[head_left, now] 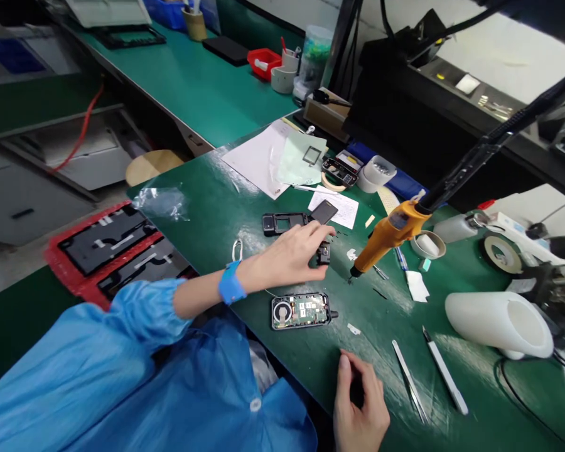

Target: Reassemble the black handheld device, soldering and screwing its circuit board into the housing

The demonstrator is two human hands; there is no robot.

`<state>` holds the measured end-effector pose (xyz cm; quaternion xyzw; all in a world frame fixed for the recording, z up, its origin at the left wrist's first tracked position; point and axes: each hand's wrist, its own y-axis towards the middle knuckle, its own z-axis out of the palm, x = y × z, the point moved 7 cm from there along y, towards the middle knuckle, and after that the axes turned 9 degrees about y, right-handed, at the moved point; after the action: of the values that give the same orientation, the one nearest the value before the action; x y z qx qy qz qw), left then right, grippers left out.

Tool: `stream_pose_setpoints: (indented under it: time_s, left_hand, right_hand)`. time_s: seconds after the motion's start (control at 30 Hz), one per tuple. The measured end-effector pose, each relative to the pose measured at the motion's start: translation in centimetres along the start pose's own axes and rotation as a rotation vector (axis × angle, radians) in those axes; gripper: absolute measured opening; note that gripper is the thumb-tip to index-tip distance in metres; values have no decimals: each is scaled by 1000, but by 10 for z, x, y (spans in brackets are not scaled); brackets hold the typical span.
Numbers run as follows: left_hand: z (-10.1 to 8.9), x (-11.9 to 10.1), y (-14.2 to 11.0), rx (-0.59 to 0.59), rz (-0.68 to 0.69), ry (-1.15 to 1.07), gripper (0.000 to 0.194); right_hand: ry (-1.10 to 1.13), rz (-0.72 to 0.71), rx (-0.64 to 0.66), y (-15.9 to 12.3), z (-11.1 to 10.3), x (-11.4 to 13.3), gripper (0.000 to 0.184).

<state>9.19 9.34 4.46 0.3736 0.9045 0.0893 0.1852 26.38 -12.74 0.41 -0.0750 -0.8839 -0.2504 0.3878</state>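
My left hand point(292, 254), with a blue strap round its wrist, reaches across the bench. Its thumb and fingers close on the ends of a small black module point(324, 253). Below it lies an opened handheld radio point(304, 311), its green circuit board and round speaker facing up and a stubby antenna knob to the right. Just behind that hand is a black housing frame point(277, 224), partly covered by the fingers, with a dark flat screen point(324, 212) beside it. At the front of the bench rests my right hand point(360, 402), fingers curled and thumb against the index finger, nothing visible in it.
An orange electric screwdriver point(386, 235) hangs over the bench, right of my left hand. Tweezers point(409, 383) and a craft knife point(445, 370) lie at right, near a white cylinder point(496, 323). A red tray point(70, 267) holding dark panels stands at left. Paper sheets point(254, 157) lie behind.
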Motion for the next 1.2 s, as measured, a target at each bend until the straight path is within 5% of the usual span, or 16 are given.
stream_pose_setpoints:
  time_s: [0.13, 0.4, 1.2]
  left_hand:
    - [-31, -37, -41, -211, 73, -418, 55]
    - [-30, -77, -94, -285, 145, -495, 51]
    - [-41, -83, -103, -200, 270, -540, 33]
  right_hand:
    - [179, 204, -77, 3, 2, 12, 40]
    - [513, 389, 1, 15, 17, 45, 41]
    - [537, 376, -8, 15, 19, 58, 36]
